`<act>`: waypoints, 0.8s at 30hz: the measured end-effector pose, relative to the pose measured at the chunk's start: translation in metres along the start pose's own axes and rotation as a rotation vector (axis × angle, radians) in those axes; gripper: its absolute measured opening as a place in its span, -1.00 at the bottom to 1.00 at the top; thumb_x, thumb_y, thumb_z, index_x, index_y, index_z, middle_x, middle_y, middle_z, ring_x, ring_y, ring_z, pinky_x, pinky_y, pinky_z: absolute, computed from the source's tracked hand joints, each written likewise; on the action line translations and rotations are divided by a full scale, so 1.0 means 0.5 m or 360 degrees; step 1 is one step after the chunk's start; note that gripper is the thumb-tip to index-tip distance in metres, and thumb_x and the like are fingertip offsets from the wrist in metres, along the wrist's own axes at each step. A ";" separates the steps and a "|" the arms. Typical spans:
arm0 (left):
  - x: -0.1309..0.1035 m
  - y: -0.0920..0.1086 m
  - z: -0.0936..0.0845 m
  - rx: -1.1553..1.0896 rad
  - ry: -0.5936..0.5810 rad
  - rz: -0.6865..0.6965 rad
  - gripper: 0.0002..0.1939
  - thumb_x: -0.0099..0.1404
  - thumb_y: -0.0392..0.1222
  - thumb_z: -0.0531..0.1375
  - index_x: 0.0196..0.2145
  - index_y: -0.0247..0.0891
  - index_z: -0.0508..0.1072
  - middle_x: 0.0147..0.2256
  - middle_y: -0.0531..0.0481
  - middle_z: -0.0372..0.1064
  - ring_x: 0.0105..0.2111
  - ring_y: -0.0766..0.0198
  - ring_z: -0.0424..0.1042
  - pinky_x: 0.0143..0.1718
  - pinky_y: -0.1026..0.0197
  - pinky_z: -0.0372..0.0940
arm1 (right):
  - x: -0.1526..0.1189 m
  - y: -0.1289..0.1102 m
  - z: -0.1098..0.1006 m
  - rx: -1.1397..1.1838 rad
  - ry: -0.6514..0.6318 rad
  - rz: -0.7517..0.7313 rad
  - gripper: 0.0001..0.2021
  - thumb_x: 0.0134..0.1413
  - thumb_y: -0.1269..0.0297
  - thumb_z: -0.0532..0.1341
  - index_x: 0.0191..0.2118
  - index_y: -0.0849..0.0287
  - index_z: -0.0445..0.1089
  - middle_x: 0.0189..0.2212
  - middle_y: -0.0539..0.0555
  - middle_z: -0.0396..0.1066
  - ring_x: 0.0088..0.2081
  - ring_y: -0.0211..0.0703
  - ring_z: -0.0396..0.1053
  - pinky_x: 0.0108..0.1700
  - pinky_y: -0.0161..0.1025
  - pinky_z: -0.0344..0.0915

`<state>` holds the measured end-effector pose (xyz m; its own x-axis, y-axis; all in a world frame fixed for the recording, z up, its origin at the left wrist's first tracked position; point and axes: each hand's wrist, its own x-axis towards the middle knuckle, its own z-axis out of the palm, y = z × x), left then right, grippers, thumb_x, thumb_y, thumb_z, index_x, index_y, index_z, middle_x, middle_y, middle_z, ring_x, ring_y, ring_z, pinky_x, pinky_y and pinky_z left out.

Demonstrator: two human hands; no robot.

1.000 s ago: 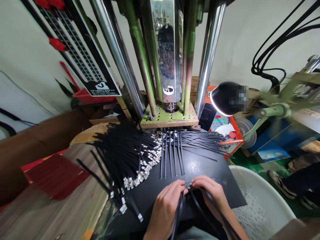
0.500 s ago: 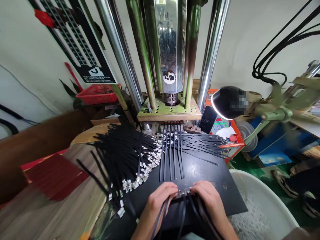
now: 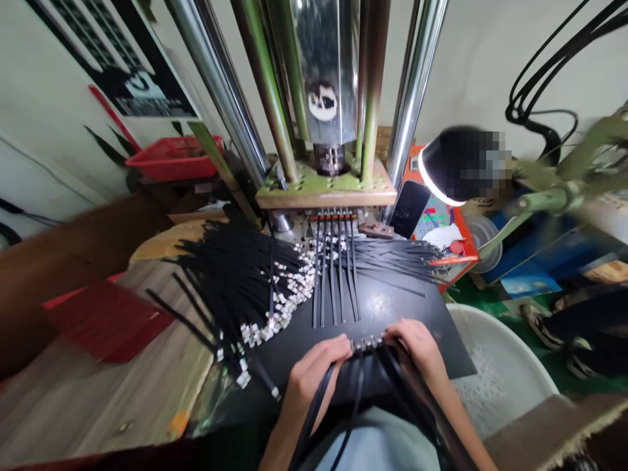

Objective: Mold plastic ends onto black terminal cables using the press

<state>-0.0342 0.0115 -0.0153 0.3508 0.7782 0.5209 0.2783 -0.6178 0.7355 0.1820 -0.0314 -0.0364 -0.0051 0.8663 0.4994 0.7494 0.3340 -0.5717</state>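
Note:
My left hand (image 3: 316, 369) is closed, its fingertips pinching the left end of a row of small metal clips (image 3: 367, 343) with black straps (image 3: 359, 386) hanging from them. Closed on the row's right end is my right hand (image 3: 417, 347). The row is held level over the front of a black work plate (image 3: 387, 307). Beyond my hands, several black straps (image 3: 336, 281) lie side by side, their far ends under the press head plate (image 3: 326, 196). To the left spreads a big heap of black straps (image 3: 230, 268) with silvery metal ends (image 3: 275, 320).
More black straps (image 3: 397, 258) lie to the right, near a phone (image 3: 411, 208) and an orange control box (image 3: 468, 239). A lit lamp (image 3: 454, 163) hangs above them. At right stands a white tub (image 3: 520, 340); another person's shoes (image 3: 542, 327) are beyond it.
The camera has tilted down, so the press and straps sit higher in the picture. Both hands still hold the row of clips; the right hand appears slightly farther right.

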 end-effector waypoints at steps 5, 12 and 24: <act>-0.004 0.006 0.006 -0.0056 0.0118 -0.0278 -0.93 0.24 -0.36 0.29 -0.35 -0.23 0.54 -0.28 0.06 0.59 -0.24 0.30 0.58 -0.07 0.30 0.47 | 0.017 -0.007 -0.039 0.0118 -0.0230 0.0025 -0.74 0.26 0.49 0.00 -0.27 0.10 0.41 -0.34 0.02 0.53 -0.22 -0.16 0.49 -0.12 -0.20 0.30; -0.007 0.014 0.021 -0.0056 0.0199 -0.0301 -0.95 0.26 -0.29 0.28 -0.38 -0.25 0.53 -0.29 0.04 0.59 -0.23 0.24 0.58 -0.07 0.21 0.48 | 0.014 0.008 -0.049 0.0268 -0.0238 0.0114 -0.80 0.26 0.44 0.10 -0.22 0.08 0.47 -0.26 0.03 0.57 -0.17 -0.13 0.52 -0.09 -0.18 0.35; 0.020 0.021 0.002 0.0285 -0.0352 -0.0036 -0.82 0.36 -0.37 0.07 -0.37 -0.24 0.41 -0.39 0.04 0.49 -0.35 0.32 0.52 -0.20 0.32 0.41 | 0.025 0.022 -0.072 0.0401 -0.0426 0.0144 -0.70 0.28 0.44 0.01 -0.12 0.10 0.48 -0.16 0.09 0.56 -0.09 -0.11 0.50 -0.03 -0.16 0.41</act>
<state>-0.0271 0.0126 -0.0030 0.5240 0.7605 0.3835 0.4349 -0.6261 0.6473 0.2139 -0.0302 -0.0129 -0.1443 0.9518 0.2707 0.5686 0.3037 -0.7645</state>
